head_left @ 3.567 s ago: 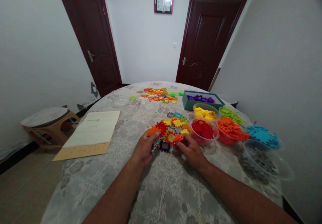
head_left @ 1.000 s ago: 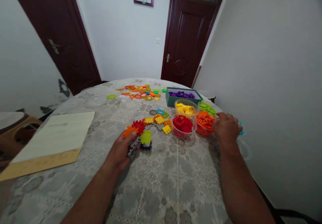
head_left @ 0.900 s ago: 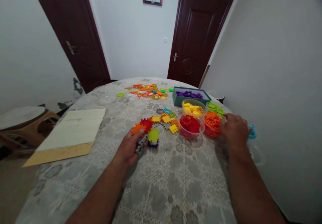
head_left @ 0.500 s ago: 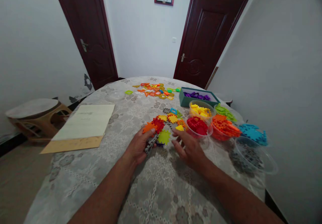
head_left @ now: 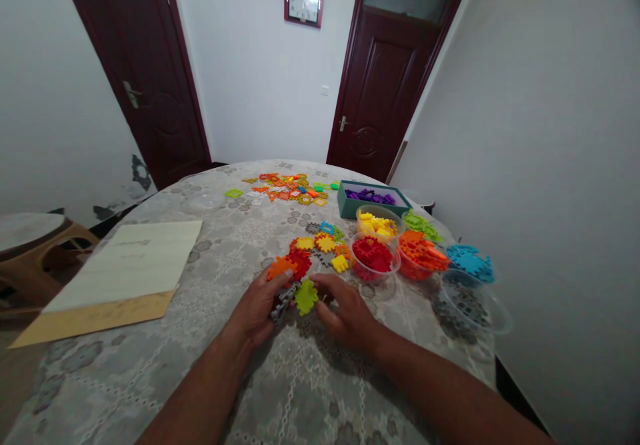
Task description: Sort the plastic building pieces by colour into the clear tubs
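Gear-edged plastic assembly [head_left: 301, 268], held low over the near middle of the patterned tablecloth [head_left: 280, 378], between the two hands. The left hand [head_left: 256, 302] extended from the lower left, palm turned inward; its thumb lay across an orange piece [head_left: 280, 267] and its fingers curled beneath, so that this piece was pinched, while a grey toothed piece [head_left: 284, 302] slanted close to the fingers. The right hand [head_left: 347, 308] extended from the lower right, knuckles uppermost, its thumb and forefinger pinching the right edge of a tilted lime-green piece [head_left: 306, 296] and hiding part of that edge. Around the hands, from left to right: a stool [head_left: 45, 245] stood beyond the table edge; a pale sheet [head_left: 125, 258] lay partly over a brown sheet [head_left: 100, 318]; a clear lid [head_left: 207, 202] and a scatter of loose pieces [head_left: 287, 188] lay on the far side. A flat cluster of gear pieces [head_left: 324, 242] occupied the cloth directly beyond the assembly, a separate yellow piece [head_left: 340, 263] near its right end. A green box [head_left: 349, 209] held purple pieces [head_left: 370, 196], its near side partly blocked by a bowl of yellow pieces [head_left: 379, 225]. Beyond the right hand stood a bowl of red pieces [head_left: 371, 274]; farther right were containers with orange pieces [head_left: 420, 253], lime pieces [head_left: 423, 225], blue pieces [head_left: 469, 262] and grey pieces [head_left: 463, 302].
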Action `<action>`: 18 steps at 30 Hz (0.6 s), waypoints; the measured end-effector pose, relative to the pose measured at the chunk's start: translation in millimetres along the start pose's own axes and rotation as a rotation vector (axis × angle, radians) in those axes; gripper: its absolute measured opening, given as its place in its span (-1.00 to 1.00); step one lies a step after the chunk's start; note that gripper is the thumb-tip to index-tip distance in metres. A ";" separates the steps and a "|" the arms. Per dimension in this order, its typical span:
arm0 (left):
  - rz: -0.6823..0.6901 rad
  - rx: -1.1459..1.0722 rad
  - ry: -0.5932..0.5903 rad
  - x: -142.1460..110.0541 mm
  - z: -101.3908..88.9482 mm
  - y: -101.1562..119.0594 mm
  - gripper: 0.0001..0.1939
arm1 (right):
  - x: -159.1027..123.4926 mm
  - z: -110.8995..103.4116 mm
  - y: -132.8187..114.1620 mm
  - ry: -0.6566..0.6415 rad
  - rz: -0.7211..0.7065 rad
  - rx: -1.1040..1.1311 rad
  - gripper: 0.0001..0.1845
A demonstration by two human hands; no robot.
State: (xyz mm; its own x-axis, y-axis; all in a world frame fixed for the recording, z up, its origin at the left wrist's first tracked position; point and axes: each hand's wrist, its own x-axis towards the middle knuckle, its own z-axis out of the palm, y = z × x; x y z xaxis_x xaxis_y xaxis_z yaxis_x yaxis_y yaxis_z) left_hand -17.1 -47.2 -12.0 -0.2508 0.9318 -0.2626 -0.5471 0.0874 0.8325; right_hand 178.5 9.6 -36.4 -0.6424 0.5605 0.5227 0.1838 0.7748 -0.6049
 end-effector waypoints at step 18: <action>0.016 0.017 0.048 10.3 -15.5 7.4 -0.57 | 61.6 -122.2 13.2 -0.176 0.347 -0.167 -0.61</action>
State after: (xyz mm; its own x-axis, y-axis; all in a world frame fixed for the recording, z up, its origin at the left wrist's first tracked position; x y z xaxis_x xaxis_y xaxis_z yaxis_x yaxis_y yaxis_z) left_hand -36.1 -42.5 -16.2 -0.2973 0.9152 -0.2721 -0.5290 0.0793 0.8449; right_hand 232.3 90.1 61.2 -0.6357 0.7492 0.1860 0.5204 0.5939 -0.6135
